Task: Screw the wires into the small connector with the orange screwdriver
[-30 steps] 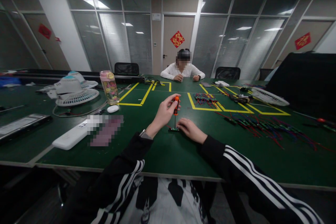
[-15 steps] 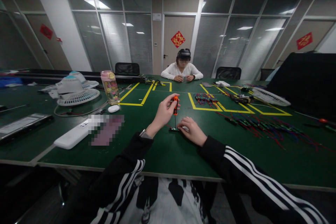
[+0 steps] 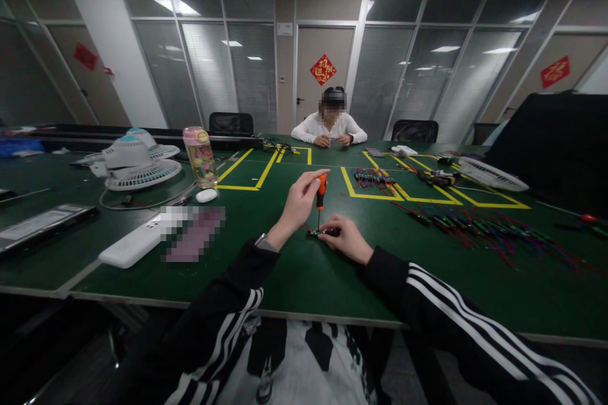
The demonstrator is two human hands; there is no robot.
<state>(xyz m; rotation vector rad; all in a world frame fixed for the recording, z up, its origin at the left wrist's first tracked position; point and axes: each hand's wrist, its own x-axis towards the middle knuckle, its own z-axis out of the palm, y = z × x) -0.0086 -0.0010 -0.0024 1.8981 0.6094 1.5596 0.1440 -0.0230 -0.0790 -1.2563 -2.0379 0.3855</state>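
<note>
My left hand (image 3: 300, 200) is closed on the orange and black handle of a screwdriver (image 3: 322, 193), gripped between thumb and fingers. The shaft points down, and its tip meets a small green circuit board (image 3: 312, 234) lying on the green table. At the board's right end my right hand (image 3: 346, 237) is closed, thumb and fingertips pinching it close to the screwdriver tip. A short red wire shows at the left of the board. The tip's exact contact point is too small to make out.
Bundles of wired boards (image 3: 475, 228) lie to the right, with another cluster (image 3: 374, 180) inside yellow tape. On the left are a power strip (image 3: 130, 243), a white fan (image 3: 142, 168), a drink bottle (image 3: 201, 158) and a white case (image 3: 206, 195). A person (image 3: 330, 126) sits opposite.
The screwdriver handle has tilted slightly to the right, and my left fingers have shifted on it. My right fingertips have moved a little at the board, which stays in place.
</note>
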